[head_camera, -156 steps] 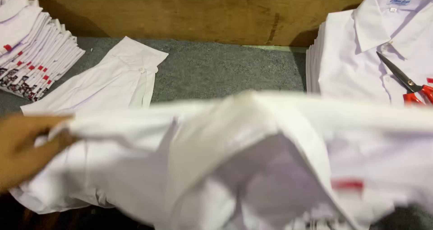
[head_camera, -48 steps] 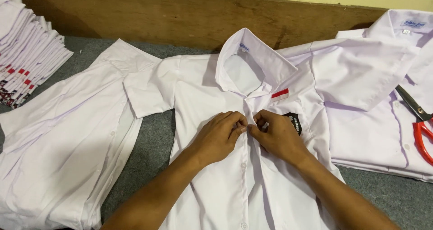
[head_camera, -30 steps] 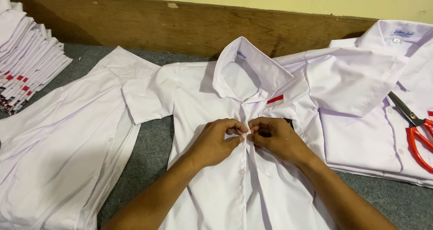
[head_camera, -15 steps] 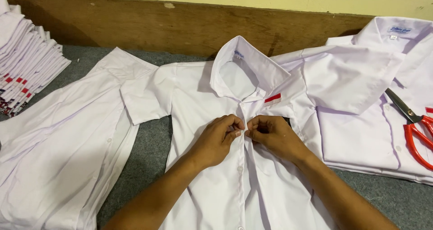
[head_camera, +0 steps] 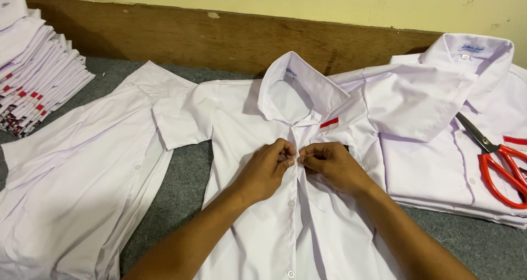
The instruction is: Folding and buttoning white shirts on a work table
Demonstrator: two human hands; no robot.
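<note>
On the grey tabletop (head_camera: 181, 192), a tall stack of folded white shirts (head_camera: 33, 71) stood at far left, as it had throughout, and beside it an unfolded white shirt (head_camera: 77, 187) lay spread flat. At centre lay the white short-sleeved shirt (head_camera: 247, 121) which, some five seconds earlier, had been held up in the air as a loose bundle; it now rested face up, collar toward the wooden backboard (head_camera: 219, 38), a small red-and-white patch (head_camera: 329, 123) on its chest. The left hand (head_camera: 266, 170) and the right hand (head_camera: 329, 165) met at the button placket just below the collar, each with fingertips pinched shut on the shirt's front edge. They had kept that spot over the last second and a half with scarcely any shift, which suggested that the top button was being worked and was not yet through; whether it had closed could not be told, since the fingers hid it. Lower buttons showed down the placket. At right, the shirt's sleeve overlapped a pile of folded white shirts (head_camera: 472, 170), on which red-handled scissors (head_camera: 499, 165) lay untouched.
</note>
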